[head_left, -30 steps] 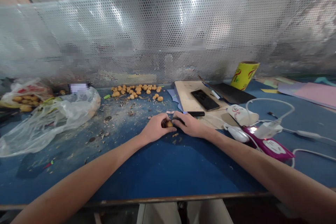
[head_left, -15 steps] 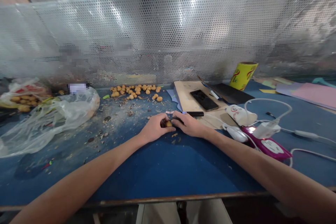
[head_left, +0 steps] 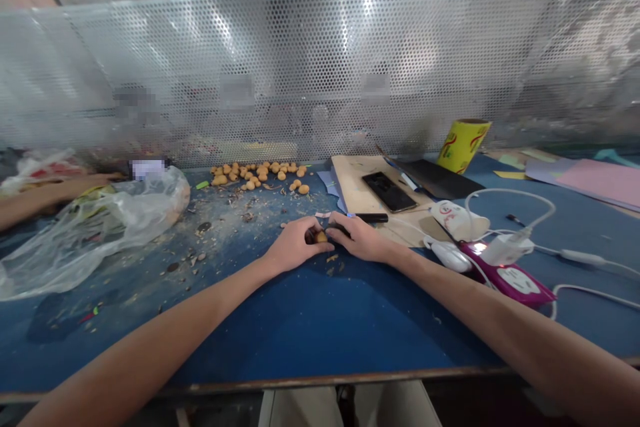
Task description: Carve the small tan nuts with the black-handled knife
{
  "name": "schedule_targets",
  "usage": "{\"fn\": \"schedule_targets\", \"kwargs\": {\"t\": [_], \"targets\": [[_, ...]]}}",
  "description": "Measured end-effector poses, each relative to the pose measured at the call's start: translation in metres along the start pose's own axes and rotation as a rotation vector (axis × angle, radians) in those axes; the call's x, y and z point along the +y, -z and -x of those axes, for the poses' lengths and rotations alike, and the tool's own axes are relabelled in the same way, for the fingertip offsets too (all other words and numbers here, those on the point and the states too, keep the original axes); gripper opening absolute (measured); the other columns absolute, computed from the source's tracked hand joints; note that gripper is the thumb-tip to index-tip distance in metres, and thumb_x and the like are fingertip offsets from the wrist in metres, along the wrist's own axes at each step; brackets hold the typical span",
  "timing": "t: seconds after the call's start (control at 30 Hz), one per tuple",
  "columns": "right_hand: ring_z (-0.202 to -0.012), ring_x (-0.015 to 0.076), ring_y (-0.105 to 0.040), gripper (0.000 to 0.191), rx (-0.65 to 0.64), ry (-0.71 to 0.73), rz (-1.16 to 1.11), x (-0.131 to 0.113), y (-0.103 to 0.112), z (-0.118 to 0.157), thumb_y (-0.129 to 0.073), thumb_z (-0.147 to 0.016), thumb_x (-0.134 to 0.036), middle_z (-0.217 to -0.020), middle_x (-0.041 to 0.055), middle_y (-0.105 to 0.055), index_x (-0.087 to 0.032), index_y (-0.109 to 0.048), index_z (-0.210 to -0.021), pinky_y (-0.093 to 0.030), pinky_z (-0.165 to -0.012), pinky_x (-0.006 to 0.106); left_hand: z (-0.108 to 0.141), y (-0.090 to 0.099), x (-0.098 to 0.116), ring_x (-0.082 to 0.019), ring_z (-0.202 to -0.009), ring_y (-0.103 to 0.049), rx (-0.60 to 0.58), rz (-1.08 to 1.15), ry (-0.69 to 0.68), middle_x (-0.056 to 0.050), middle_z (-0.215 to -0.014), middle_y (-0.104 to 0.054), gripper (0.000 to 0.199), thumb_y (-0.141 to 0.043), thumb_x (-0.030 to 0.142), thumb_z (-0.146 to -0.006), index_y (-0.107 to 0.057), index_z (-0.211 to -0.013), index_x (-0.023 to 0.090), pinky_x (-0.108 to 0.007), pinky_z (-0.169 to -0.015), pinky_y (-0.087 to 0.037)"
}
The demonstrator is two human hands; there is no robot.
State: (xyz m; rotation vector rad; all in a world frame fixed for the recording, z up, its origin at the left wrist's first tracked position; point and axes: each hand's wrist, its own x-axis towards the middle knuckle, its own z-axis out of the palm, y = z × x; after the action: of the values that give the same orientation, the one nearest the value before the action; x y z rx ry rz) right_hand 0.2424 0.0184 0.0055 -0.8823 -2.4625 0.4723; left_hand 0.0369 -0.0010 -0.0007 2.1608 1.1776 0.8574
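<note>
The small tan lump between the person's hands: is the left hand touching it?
Touching. The head view shows the small tan lump held against the curled fingers of the left hand, with no gap visible between them.

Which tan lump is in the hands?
The lump cupped in the left hand, beside the right hand; the other lumps lie loose farther back on the bench.
</note>
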Motion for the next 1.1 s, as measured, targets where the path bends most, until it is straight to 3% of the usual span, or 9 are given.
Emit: {"fn": "schedule_targets", "kwargs": {"t": [0.77, 1.1], "targets": [[-0.07, 0.0146, -0.052, 0.01, 0.016, 0.032, 0.019, 0.0004, -0.0002, 0.0005, -0.039, -0.099, -0.028, -0.082, 0.0004, -0.055, -0.022, -0.046, -0.095, -0.037, -0.065, 0.027, 0.0009, 0.001, 0.0013, -0.013, -0.061, -0.047, -0.009, 0.012, -0.001, 0.002, -0.069, -0.054, 0.037, -0.072, 0.051, -0.074, -0.055, -0.078, 0.018, -0.025, -0.057, -0.037], [-0.072, 0.0153, -0.053, 0.013, 0.007, -0.022, 0.028, -0.002, 0.0003, 0.0002, -0.039, -0.099, -0.03, -0.083, 0.0012, -0.056, -0.021, -0.047, -0.097, -0.038, -0.065, 0.027, 0.0004, 0.0015, 0.0019, -0.013, -0.061, -0.047, -0.007, 0.002, 0.007, 0.003, -0.068, -0.052, 0.038, -0.072, 0.052, -0.074, -0.054, -0.077, 0.018, -0.025, -0.057, -0.035]]}}
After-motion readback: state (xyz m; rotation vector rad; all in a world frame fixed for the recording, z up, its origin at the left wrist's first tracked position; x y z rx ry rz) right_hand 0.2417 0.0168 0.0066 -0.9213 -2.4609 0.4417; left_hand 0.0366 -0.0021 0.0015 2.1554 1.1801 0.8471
